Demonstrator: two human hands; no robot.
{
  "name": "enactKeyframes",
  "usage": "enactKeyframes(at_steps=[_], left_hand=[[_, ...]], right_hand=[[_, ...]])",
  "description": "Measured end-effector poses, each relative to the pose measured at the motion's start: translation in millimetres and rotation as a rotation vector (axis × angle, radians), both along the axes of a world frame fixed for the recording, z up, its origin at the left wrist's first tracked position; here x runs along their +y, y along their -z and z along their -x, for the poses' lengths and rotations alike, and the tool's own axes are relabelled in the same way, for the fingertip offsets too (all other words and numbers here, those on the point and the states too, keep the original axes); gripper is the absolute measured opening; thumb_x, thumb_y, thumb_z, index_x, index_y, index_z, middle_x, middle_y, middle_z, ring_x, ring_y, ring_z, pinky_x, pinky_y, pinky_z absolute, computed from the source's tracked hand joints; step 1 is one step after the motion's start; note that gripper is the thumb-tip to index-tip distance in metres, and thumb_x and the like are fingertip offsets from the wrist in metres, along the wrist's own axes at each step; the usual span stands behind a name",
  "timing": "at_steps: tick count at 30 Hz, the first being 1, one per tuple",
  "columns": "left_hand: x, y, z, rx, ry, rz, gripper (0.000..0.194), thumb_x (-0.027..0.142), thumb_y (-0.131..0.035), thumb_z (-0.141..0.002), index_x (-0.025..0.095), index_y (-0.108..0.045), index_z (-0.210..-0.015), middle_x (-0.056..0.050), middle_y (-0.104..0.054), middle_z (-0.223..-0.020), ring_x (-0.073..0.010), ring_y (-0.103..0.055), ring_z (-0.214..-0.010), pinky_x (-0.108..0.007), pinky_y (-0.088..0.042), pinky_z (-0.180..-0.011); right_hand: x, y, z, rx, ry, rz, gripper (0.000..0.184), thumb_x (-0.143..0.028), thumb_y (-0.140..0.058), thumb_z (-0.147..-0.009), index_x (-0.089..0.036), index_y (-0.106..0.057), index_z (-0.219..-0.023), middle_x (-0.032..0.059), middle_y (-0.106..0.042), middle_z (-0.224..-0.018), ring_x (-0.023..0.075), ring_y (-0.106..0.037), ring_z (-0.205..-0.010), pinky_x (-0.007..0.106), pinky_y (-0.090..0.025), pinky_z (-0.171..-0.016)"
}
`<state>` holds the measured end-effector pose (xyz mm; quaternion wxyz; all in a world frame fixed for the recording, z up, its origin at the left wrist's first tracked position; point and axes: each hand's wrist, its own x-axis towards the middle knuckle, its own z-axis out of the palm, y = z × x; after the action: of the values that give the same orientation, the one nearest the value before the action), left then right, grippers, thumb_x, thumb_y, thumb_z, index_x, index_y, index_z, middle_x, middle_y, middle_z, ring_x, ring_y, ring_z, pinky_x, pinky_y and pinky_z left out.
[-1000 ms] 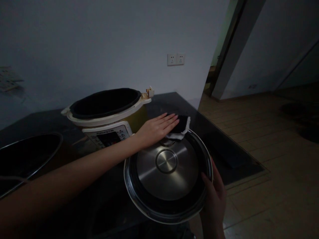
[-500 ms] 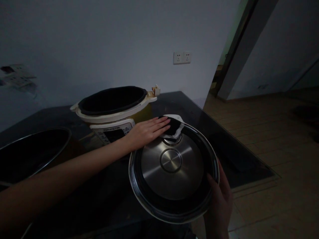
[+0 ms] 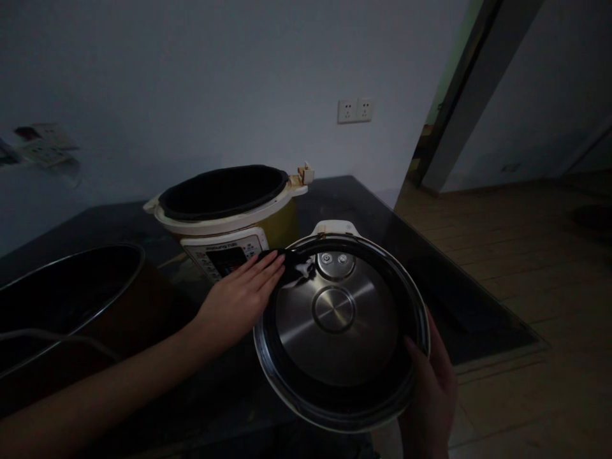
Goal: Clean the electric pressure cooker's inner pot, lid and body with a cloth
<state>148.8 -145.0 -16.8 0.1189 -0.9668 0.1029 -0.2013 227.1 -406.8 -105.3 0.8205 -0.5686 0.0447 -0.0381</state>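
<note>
My right hand grips the pressure cooker lid by its right rim, thumb on the inner side. The lid is tilted, with its round steel inner face and dark sealing ring turned toward me. My left hand lies with fingers together on a black cloth with white patches, pressing it against the lid's upper left rim. Part of the cloth is hidden under the fingers. Behind the lid stands the lidless electric pressure cooker, yellow-green with a white collar and a control panel.
A large dark pot with a shiny rim stands at the left on the dark glossy table. Wall sockets are on the wall behind. Tiled floor and a doorway lie to the right. The room is dim.
My left hand has moved the cloth from the lid's top edge down and left along the rim. This uncovers the valve fittings and white tab. My right hand keeps its hold.
</note>
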Motion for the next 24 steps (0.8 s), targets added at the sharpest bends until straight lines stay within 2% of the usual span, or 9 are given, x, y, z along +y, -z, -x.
enactKeyframes(at_steps=[3,6,9,14,18,24], left_hand=[[-5.7,3.7,8.6,-0.001,-0.040,-0.062,0.047,0.008,-0.039,-0.083,0.006,-0.055,-0.127,-0.017,-0.049,-0.138,-0.0308,-0.044,-0.130,-0.051,-0.041,-0.104],[-9.3,5.2,3.1,0.003,-0.065,-0.122,0.047,0.015,-0.041,-0.086,0.003,-0.052,-0.130,-0.018,-0.042,-0.143,-0.0327,-0.038,-0.134,-0.052,-0.037,-0.106],[-9.5,4.3,-12.2,0.006,-0.071,-0.122,0.049,0.018,-0.043,-0.087,0.002,-0.047,-0.133,-0.016,-0.032,-0.149,-0.0326,-0.029,-0.139,-0.053,-0.032,-0.109],[-9.4,-1.4,-43.6,-0.043,-0.010,-0.062,0.054,0.022,-0.049,-0.087,0.013,-0.040,-0.139,-0.009,-0.029,-0.153,-0.0304,-0.018,-0.143,-0.057,-0.020,-0.113],[-13.5,-4.3,-61.0,-0.068,0.017,-0.070,0.060,0.015,-0.053,-0.083,0.017,-0.037,-0.141,-0.006,-0.023,-0.155,-0.0296,-0.013,-0.144,-0.058,-0.016,-0.114],[-9.9,-8.6,-56.0,-0.013,-0.003,-0.260,0.051,0.007,-0.035,-0.090,0.008,-0.035,-0.142,-0.004,-0.020,-0.156,-0.0211,-0.007,-0.144,-0.050,-0.014,-0.118]], right_hand=[[-0.1,0.2,-0.3,0.024,0.008,-0.002,0.051,-0.033,-0.070,-0.075,-0.030,-0.060,-0.124,-0.0002,-0.057,-0.133,0.0284,-0.042,-0.130,0.048,-0.025,-0.112],[-0.3,0.2,-0.1,0.025,0.016,-0.002,0.049,-0.035,-0.071,-0.074,-0.031,-0.061,-0.122,-0.0013,-0.058,-0.132,0.0275,-0.044,-0.129,0.047,-0.025,-0.112],[-0.7,0.1,0.9,0.027,0.026,0.016,0.049,-0.036,-0.072,-0.073,-0.032,-0.062,-0.121,-0.0019,-0.059,-0.130,0.0275,-0.045,-0.128,0.046,-0.026,-0.111],[-0.8,-0.4,1.4,0.033,0.048,0.060,0.050,-0.037,-0.071,-0.073,-0.031,-0.062,-0.122,-0.0009,-0.059,-0.130,0.0287,-0.044,-0.129,0.046,-0.027,-0.111],[-0.2,-2.0,1.9,0.035,0.053,0.047,0.051,-0.037,-0.071,-0.072,-0.031,-0.062,-0.122,-0.0005,-0.060,-0.130,0.0290,-0.044,-0.129,0.048,-0.026,-0.111],[1.7,-3.3,2.3,0.037,0.038,0.024,0.051,-0.036,-0.071,-0.073,-0.030,-0.061,-0.123,0.0002,-0.059,-0.131,0.0290,-0.043,-0.130,0.050,-0.025,-0.111]])
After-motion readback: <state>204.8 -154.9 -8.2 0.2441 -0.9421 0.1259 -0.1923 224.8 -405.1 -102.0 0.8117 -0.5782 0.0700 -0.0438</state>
